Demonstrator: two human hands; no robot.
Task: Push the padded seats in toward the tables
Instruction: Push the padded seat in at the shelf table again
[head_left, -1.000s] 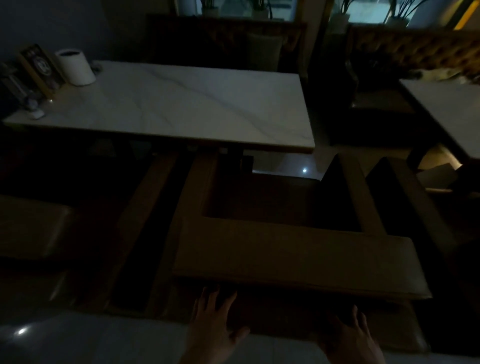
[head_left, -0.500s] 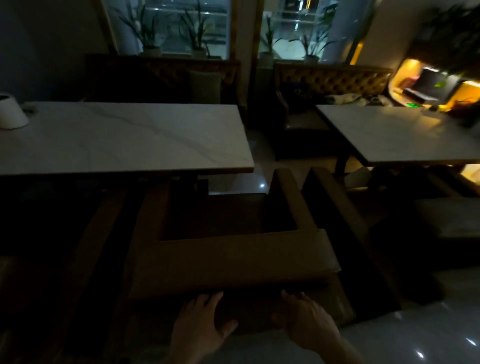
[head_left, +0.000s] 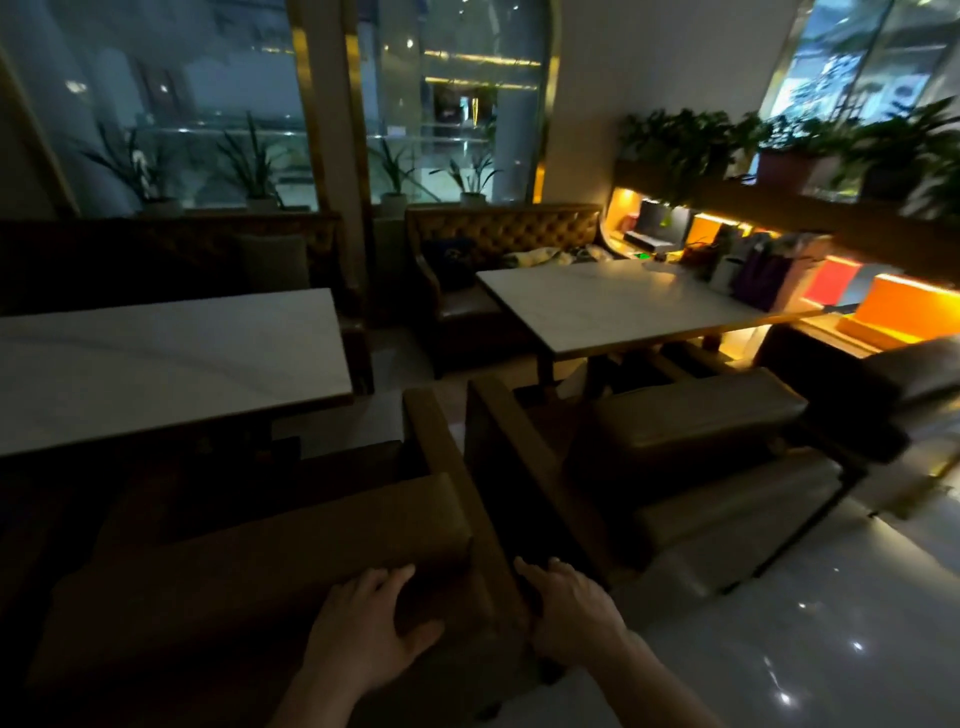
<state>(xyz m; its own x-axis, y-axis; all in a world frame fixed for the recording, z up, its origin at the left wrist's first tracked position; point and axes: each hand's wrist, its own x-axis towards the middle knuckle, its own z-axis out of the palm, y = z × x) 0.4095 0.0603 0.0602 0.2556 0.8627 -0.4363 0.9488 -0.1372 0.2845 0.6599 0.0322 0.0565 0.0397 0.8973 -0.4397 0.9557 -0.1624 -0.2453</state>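
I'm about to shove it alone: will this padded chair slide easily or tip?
The chair looks bulky and low, so probably heavy and unlikely to tip. The glossy floor should let it slide. Both hands, left and right, press its padded back, which may give slightly.

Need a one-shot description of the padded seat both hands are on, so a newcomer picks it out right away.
Start at the left marble table, the nearer of the two white-topped tables. The padded armchair pulled up to its near edge, backrest toward the camera, is the one. Unlike the second armchair by the right table, it has the left hand and right hand on its back.
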